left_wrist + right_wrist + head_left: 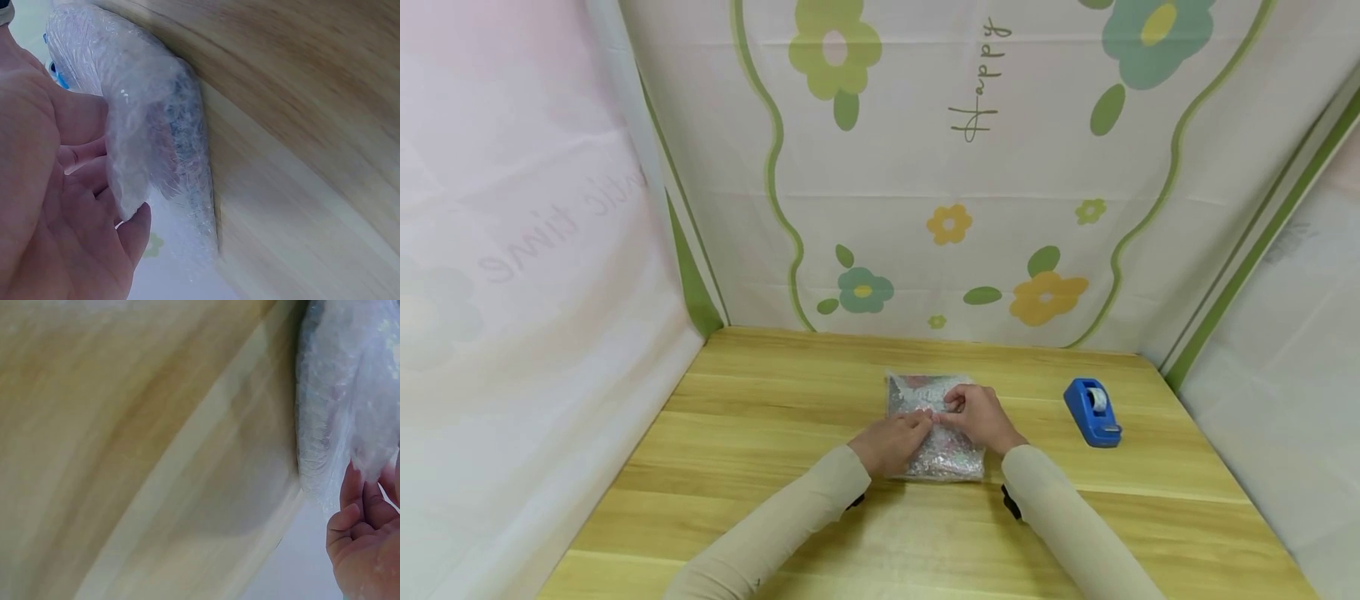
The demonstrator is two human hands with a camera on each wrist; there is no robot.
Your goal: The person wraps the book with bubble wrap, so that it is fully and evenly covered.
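A flat rectangular item in clear bubble wrap [946,458] lies on the table in the head view. Dark and reddish patches show through the plastic, but its kind is hidden. From the left, my left hand [891,443] holds a raised part of the wrap, thumb and fingers at its edge in the left wrist view. My right hand [983,417] pinches the wrap near the package's middle, its fingers [351,519] bent at the plastic in the right wrist view. The fingertips of both hands nearly meet over the package.
A blue tape dispenser [1093,414] with a roll of tape stands on the right side of the wooden table [760,400]. Flower-printed fabric [887,167] hangs behind the table, and more fabric walls flank it left and right.
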